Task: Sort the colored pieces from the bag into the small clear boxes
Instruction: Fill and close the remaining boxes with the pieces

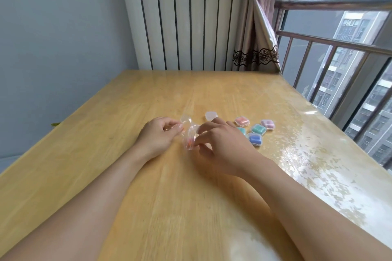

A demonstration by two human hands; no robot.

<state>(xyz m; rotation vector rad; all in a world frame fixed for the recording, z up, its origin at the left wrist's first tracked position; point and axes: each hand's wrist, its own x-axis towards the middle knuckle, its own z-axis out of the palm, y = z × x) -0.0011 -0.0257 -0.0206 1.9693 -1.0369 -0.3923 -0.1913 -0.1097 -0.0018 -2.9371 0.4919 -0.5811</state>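
Note:
A small clear plastic bag (189, 133) with a few reddish pieces at its bottom lies between my hands at the middle of the wooden table (127, 101). My left hand (158, 135) pinches the bag's upper edge. My right hand (220, 144) grips the bag's right side with its fingertips. Behind and right of my right hand stand several small clear boxes: an empty-looking one (211, 115), a pink one (242, 121), a purple one (267, 124), a green one (258, 129), a blue one (255, 139), and a teal one (242, 131) partly hidden by my hand.
The table's right edge runs along a window with a metal railing (331, 48). A curtain (256, 34) hangs at the far right corner, and a ribbed white radiator (182, 17) stands behind the table. A grey wall is on the left.

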